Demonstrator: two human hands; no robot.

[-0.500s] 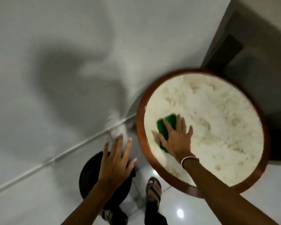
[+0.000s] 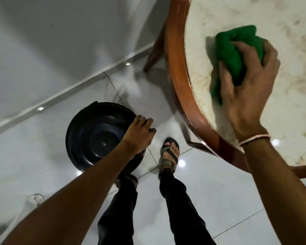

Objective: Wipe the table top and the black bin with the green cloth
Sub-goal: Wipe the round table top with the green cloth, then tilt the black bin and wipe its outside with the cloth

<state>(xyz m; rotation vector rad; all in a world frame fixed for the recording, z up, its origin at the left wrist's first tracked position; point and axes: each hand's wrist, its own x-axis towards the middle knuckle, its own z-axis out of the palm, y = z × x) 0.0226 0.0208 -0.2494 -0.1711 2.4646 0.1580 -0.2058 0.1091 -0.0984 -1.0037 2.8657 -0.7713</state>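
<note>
Glossy white tiled floor (image 2: 219, 200), pale wall at far left. On the right, round table top (image 2: 281, 96) in a brown wooden rim, mottled with brownish marks. Right hand (image 2: 245, 89) clenched around the bunched green cloth (image 2: 231, 55), pressed onto the near-left part of the top. Left hand (image 2: 140, 133) curled over the right rim of the black bin (image 2: 95, 133) on the floor, near left. Table wiping likely underway, marks remaining; bin apparently not yet wiped.

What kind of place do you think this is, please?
Probably a room in a home: glossy white floor tiles, a round wood-rimmed table against a plain wall, and a black bin on the floor.
</note>
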